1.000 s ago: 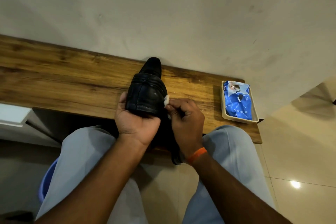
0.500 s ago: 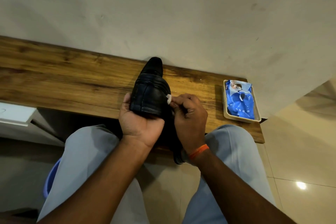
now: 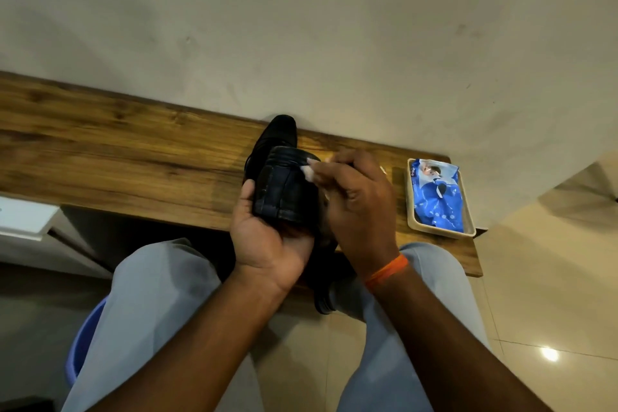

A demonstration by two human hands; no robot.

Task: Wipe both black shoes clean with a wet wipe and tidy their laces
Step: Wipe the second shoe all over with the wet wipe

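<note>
My left hand grips a black shoe from below, holding it up over the near edge of the wooden table. My right hand pinches a small white wet wipe against the shoe's upper right side. A second black shoe stands on the table right behind the held one, toe toward the wall, mostly hidden. Something black, with a ridged edge, shows below my right wrist. No laces are visible.
A blue wet-wipe pack lies in a beige tray at the table's right end. The wall runs along the table's far edge. My knees in grey trousers sit below the table. A blue bucket stands at lower left.
My right hand has slid the wipe up and forward along the shoe's right side. The left hand keeps its hold on the shoe.
</note>
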